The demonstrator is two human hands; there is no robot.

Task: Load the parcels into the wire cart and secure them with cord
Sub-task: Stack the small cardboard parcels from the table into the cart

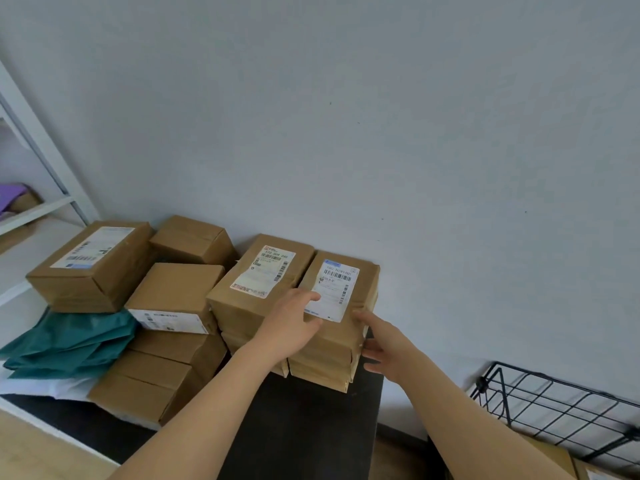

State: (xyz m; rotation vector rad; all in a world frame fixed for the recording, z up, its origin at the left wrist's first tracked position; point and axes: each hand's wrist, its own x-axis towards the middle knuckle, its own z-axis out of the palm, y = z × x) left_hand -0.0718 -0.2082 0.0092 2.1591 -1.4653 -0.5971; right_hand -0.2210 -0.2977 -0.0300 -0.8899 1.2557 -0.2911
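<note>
Brown cardboard parcels are stacked on a black table (304, 424) against the wall. The right-hand stack is topped by a parcel with a white barcode label (360, 292). My left hand (294, 323) grips that parcel's near left edge, thumb across the label. My right hand (381, 344) lies against the stack's right side with spread fingers, its thumb on the top parcel's corner. A second labelled stack (256, 275) stands just to the left. The black wire cart (554, 407) is at the lower right, with a brown parcel (554, 459) partly visible in it. No cord is in view.
More brown boxes (93, 265) pile up at the left, beside green plastic mailer bags (69, 341). A white shelf unit (38, 209) stands at the far left. A plain grey wall is behind everything.
</note>
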